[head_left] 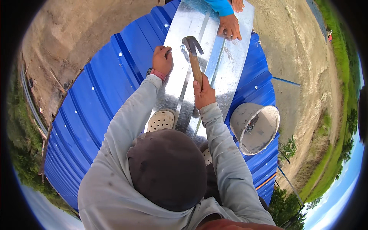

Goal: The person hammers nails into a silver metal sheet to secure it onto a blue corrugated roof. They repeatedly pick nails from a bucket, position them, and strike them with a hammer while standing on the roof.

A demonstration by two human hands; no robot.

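Observation:
My right hand (204,92) is wrapped round the wooden handle of a claw hammer (195,63). The hammer's metal head is over the left part of a long, shiny metal sheet (186,23) with raised ribs. Beside the hammer head, a small round fastener head (182,46) shows on the sheet. My left hand (162,61) is closed at the sheet's left edge, with a watch and a reddish band at its wrist. What its curled fingers hold, if anything, is hidden. At the far end, a co-worker's hand (230,27) in a blue sleeve presses on the sheet.
Blue ribbed roofing (103,80) with fasteners lies under the metal sheet. A cement-stained bucket (239,124) stands to the right with small metal pieces inside. My beige clog (161,120) is on the sheet. Beyond the roof's edges, bare ground (303,61) lies below.

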